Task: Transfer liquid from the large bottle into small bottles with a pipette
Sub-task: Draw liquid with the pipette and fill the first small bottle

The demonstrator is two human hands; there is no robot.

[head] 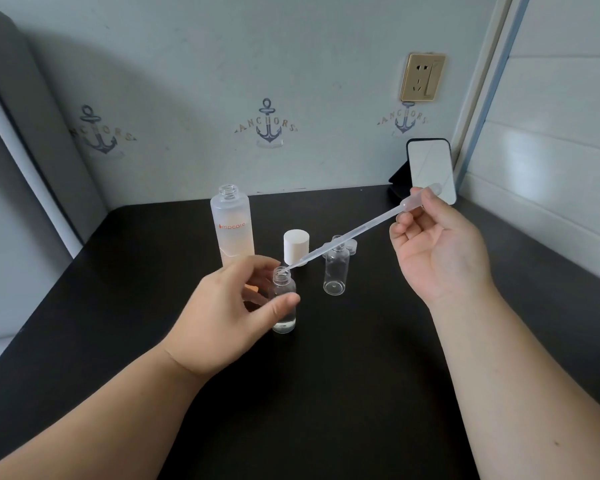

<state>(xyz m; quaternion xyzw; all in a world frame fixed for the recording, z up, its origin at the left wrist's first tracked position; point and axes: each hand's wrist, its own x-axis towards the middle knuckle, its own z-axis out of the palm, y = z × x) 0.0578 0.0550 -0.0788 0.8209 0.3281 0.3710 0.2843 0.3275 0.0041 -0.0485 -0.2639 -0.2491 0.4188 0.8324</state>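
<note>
A tall frosted large bottle [234,230] stands uncapped at the back of the black table [326,393]. Its white cap [296,247] stands to its right. My left hand [229,317] grips a small clear bottle [284,303] that stands on the table with a little liquid at its bottom. My right hand [437,247] pinches the bulb of a clear plastic pipette [354,233], which slants down to the left. The pipette's tip sits at the mouth of the held bottle. A second small clear bottle [336,271] stands open to the right, with nothing visible inside it.
Small clear caps [351,245] lie behind the second small bottle. A small mirror on a dark stand [430,168] leans at the back right corner. Walls close the table at the back and right; a grey padded panel [32,133] stands at the left.
</note>
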